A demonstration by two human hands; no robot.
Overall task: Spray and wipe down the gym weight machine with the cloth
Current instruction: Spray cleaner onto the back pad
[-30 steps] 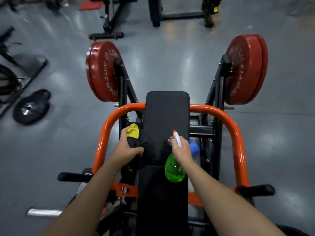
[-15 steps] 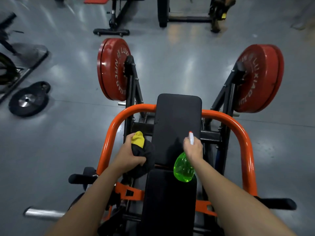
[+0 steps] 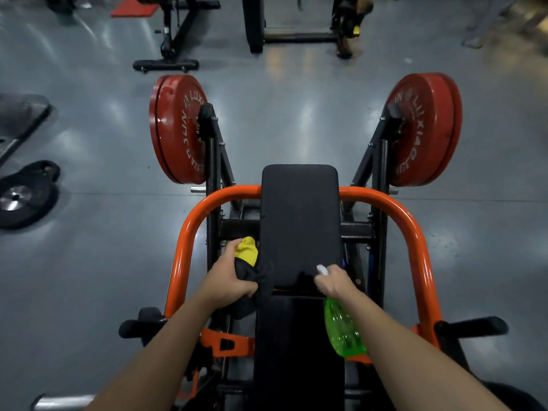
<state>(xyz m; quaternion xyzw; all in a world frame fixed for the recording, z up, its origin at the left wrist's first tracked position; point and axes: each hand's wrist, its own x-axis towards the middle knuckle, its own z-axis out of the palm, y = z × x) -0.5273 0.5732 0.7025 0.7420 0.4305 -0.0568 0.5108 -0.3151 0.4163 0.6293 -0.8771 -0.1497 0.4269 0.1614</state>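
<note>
The left hand [image 3: 228, 277] is closed around a bunched cloth [image 3: 258, 281], which is dark with a yellow patch at its far end. The cloth is held against the left edge of the upper pad [image 3: 299, 221] of the weight machine [image 3: 212, 161], just to the right of the gripping fingers.

The right hand [image 3: 335, 281] is curled round the neck of a green spray bottle [image 3: 344, 330]. The bottle's body is seen trailing back beneath the wrist, toward the person. Its white nozzle [image 3: 322, 269] projects just ahead of the fingers and is directed at the near end of the upper pad. Whether the trigger is squeezed cannot be told.

The upper pad is located between the two hands and extends ahead of them. A lower pad [image 3: 296, 351] is found behind both hands, between the forearms. An orange bar [image 3: 415, 232] is arched outside both hands, passing behind the upper pad ahead of them.

Red weight plates are mounted well ahead: one [image 3: 175, 129] beyond the left hand, one [image 3: 427, 129] beyond the right. A black plate [image 3: 23, 197] is noted on the floor [image 3: 89, 262], far to the left of the left hand.
</note>
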